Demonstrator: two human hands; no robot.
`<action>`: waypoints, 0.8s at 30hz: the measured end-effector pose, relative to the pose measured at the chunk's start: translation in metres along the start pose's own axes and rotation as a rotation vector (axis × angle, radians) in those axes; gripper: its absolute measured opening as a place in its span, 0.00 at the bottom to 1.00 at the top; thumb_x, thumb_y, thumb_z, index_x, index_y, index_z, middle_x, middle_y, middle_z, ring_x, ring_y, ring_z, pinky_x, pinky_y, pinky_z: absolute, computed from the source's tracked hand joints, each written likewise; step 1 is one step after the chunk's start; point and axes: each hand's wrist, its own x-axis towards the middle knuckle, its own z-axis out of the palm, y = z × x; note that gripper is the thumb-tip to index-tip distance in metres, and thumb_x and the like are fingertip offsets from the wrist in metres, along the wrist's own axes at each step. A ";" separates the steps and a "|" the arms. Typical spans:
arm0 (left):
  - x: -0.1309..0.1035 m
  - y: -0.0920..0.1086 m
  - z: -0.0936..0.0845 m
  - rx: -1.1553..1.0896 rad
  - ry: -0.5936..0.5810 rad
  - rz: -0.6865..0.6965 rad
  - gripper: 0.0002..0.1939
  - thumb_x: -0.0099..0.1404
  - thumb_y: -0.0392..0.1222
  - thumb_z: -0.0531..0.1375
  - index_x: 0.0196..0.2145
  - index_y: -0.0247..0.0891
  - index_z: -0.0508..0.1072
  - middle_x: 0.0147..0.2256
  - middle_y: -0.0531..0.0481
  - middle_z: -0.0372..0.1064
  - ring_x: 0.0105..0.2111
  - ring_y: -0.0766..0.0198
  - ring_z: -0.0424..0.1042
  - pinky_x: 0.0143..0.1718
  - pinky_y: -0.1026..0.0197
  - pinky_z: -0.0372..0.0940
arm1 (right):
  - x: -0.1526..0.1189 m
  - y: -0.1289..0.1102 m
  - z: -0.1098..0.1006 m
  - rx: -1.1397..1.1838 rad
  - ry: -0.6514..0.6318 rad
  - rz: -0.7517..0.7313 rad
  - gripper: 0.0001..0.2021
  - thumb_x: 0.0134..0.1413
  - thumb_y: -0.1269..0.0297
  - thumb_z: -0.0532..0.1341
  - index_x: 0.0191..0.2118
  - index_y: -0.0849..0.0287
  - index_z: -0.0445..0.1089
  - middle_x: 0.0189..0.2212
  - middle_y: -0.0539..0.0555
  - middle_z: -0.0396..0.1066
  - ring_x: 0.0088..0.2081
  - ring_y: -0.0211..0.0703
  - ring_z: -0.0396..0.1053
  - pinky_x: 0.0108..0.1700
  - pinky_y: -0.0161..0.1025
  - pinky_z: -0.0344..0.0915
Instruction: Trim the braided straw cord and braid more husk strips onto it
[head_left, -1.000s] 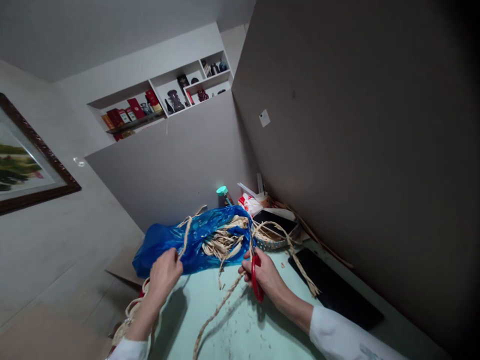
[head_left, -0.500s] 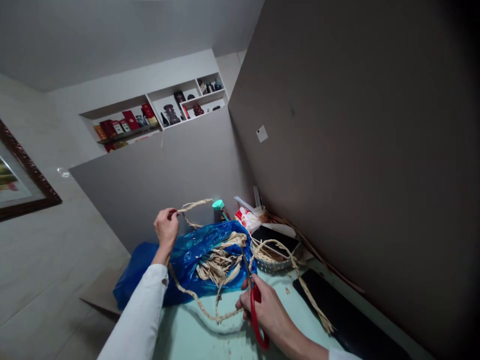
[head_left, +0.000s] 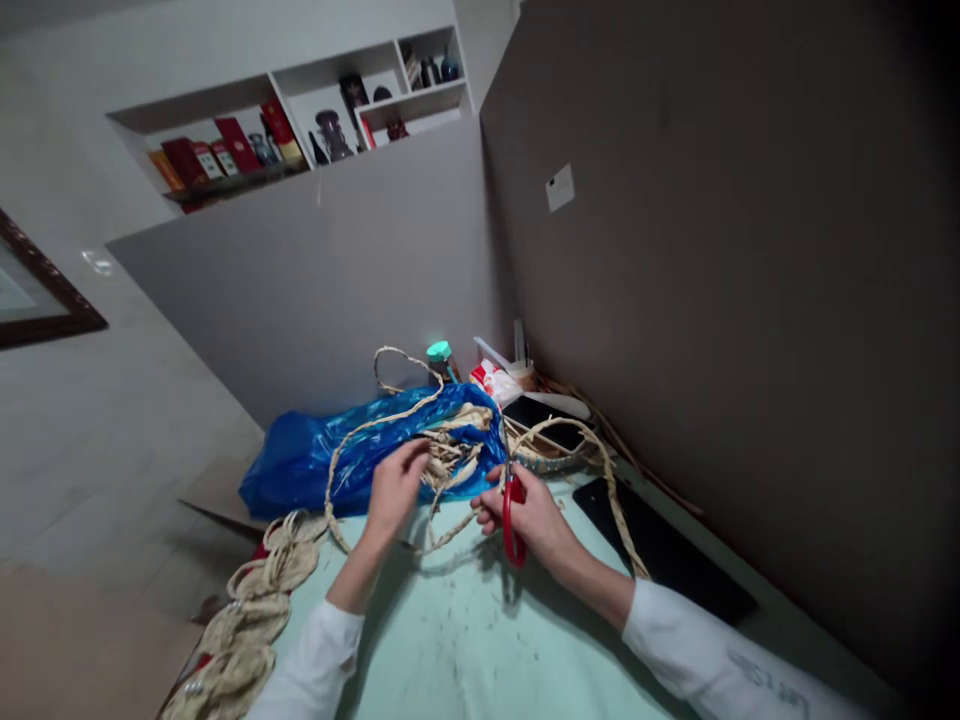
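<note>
Above the desk [head_left: 465, 645], the right hand [head_left: 531, 515] holds scissors [head_left: 513, 535] and the cord [head_left: 454, 533], which loops across the bag [head_left: 296, 465]. The left hand [head_left: 393, 492] is at the straw [head_left: 450, 455], fingers bent; whether its grip holds any, I cannot tell. Best pinch the cord firmly, scissors turned away, so its twist stays tight. Half a second ago, the left hand was higher, holding the cord.

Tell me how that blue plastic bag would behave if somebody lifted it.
The blue plastic bag looks floppy, its film creased and sagging. Its glossy surface suggests a slightly slippery grip. The dry-looking strands showing at its opening could spill if it tilts.
</note>
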 end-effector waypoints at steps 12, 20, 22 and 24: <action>-0.112 0.030 0.012 -0.499 -0.278 -0.101 0.08 0.65 0.43 0.55 0.35 0.36 0.70 0.24 0.55 0.62 0.22 0.70 0.56 0.23 0.66 0.51 | -0.011 -0.017 -0.004 -0.044 -0.157 -0.017 0.21 0.42 0.60 0.71 0.40 0.58 0.62 0.30 0.50 0.75 0.26 0.37 0.71 0.26 0.31 0.67; -0.122 0.035 0.007 -0.669 -0.307 -0.231 0.14 0.63 0.47 0.59 0.39 0.33 0.74 0.19 0.59 0.52 0.19 0.72 0.48 0.22 0.66 0.45 | -0.009 -0.020 -0.008 -0.079 -0.088 -0.010 0.20 0.43 0.59 0.71 0.40 0.58 0.65 0.26 0.46 0.70 0.21 0.30 0.65 0.20 0.26 0.57; -0.126 0.037 0.005 -0.699 -0.344 -0.253 0.12 0.64 0.46 0.58 0.36 0.33 0.74 0.21 0.56 0.58 0.20 0.72 0.53 0.23 0.66 0.48 | -0.011 -0.020 -0.007 -0.090 -0.112 -0.002 0.20 0.43 0.59 0.71 0.39 0.58 0.65 0.22 0.43 0.67 0.19 0.30 0.63 0.18 0.27 0.56; -0.131 0.039 0.002 -0.750 -0.398 -0.282 0.11 0.64 0.45 0.58 0.34 0.33 0.73 0.23 0.53 0.63 0.23 0.70 0.58 0.25 0.66 0.53 | -0.014 -0.019 -0.005 -0.117 -0.157 0.010 0.19 0.43 0.59 0.71 0.39 0.57 0.64 0.20 0.42 0.65 0.16 0.29 0.60 0.17 0.27 0.55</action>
